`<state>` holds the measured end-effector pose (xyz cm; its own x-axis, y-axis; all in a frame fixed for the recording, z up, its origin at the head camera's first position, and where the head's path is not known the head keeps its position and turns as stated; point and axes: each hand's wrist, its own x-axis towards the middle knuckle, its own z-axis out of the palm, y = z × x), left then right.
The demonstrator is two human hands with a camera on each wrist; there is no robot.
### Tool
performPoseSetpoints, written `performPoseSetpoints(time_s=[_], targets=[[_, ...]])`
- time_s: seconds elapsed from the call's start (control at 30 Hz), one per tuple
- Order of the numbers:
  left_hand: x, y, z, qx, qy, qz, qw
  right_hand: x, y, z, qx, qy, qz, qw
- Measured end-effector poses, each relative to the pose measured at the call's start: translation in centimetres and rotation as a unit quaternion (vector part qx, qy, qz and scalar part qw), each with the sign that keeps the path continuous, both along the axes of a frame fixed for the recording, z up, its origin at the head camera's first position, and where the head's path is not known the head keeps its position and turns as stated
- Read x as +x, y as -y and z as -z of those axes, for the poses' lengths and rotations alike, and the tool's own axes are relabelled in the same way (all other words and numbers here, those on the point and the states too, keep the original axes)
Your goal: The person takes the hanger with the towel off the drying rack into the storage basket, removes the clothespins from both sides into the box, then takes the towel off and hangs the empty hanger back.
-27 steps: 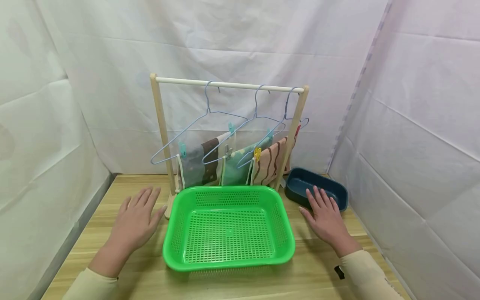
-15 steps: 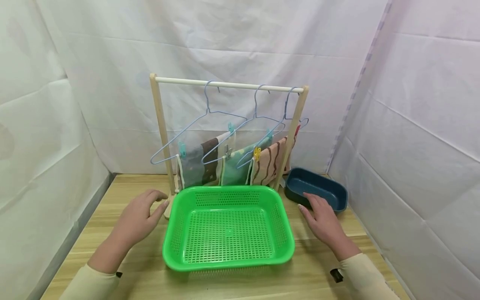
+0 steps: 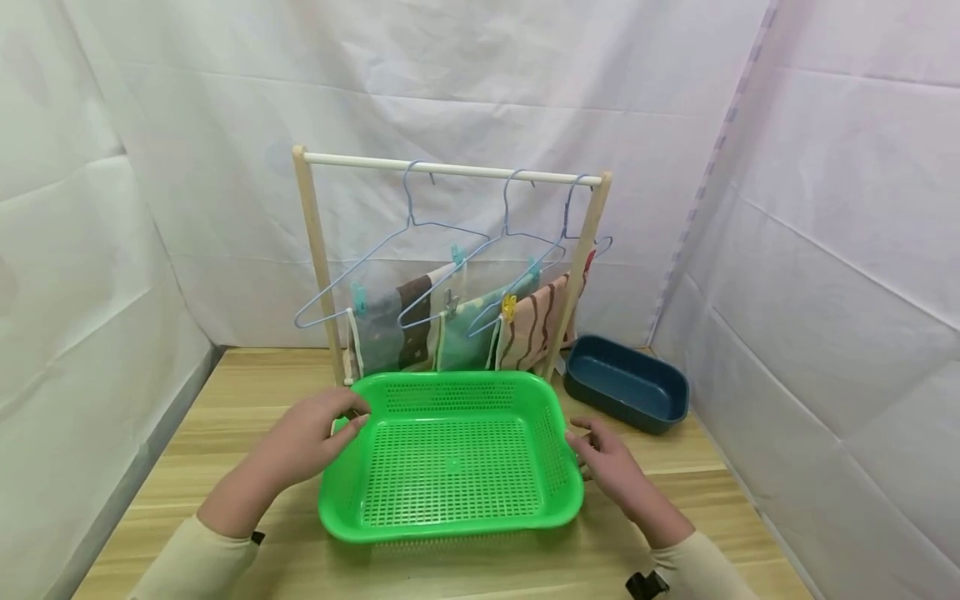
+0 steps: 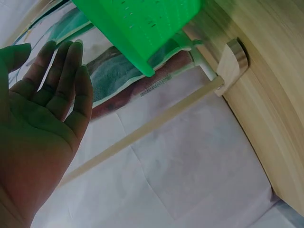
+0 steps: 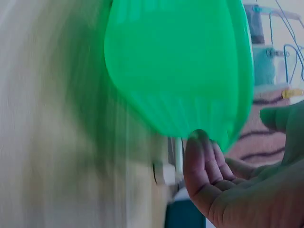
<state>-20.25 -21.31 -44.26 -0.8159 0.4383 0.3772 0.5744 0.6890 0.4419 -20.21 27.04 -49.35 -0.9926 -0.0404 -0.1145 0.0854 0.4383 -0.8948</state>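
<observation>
- Green plastic basket (image 3: pixel 453 475), one, rectangular, with perforated floor and walls; we find it on the wood-grain bench (image 3: pixel 247 375), in front of the rack and between both hands.
- Left hand (image 3: pixel 311 433), one, at the basket's left rim; fingers gently bent and nearly side by side, thumb well apart from them, pinching nothing; we cannot tell whether it touches the rim.
- Right hand (image 3: pixel 611 462), one, at the basket's right side; fingers slightly bent and close together, their tips at the outer wall, thumb held apart; we cannot tell how firmly they touch.
- Cream sleeves (image 3: pixel 195 558), a pair, on the person's forearms; we note a black band (image 3: pixel 647 585) by the right cuff.
- Rack (image 3: pixel 450 169), one, pale wooden uprights under a white bar.
- Blue hangers (image 3: pixel 410 221), three, hooked over that bar.
- Grey-and-brown cloth (image 3: pixel 382 333), one, hanging leftmost, held by two teal clips (image 3: pixel 358 298).
- Green cloth (image 3: pixel 472 333), one, hanging in the middle, with a grey clip (image 3: pixel 451 302) and a teal one.
- Pink cloth (image 3: pixel 532 325), one, brown wavy stripes, hanging rightmost, with a yellow clip (image 3: pixel 509 307) and a red clip (image 3: pixel 589 261).
- Dark blue tub (image 3: pixel 630 379), one, oblong; we place it on the bench, right of the rack, beyond the right hand.
- White fabric (image 3: pixel 480 83), hung as walls behind and on both sides.
</observation>
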Motion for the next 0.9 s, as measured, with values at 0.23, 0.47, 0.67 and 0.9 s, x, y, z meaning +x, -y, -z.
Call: performPoseSetpoints(time_s=[0.23,0.47,0.67,0.9], targets=[[-0.4,-0.9,-0.1,-0.001,0.011,0.009,0.9999,0.7,2.0,0.9,-0.04,0.001,0.039,0.9984],[-1.2,-2.5,-0.7,-0.005,0.01,0.032,0.9994,1.2,2.9,1.5,-0.105,-0.007,0.061,0.9926],[-2.2,-4.5,-2.7,0.02,0.021,0.062,0.9977,1.3,3.0,2.0,-0.109,-0.004,0.075,0.9912],[-3.7,-7.9,-5.3,0.084,0.071,0.067,0.9917,1.3,3.1,2.2,-0.124,-0.008,0.074,0.9895]])
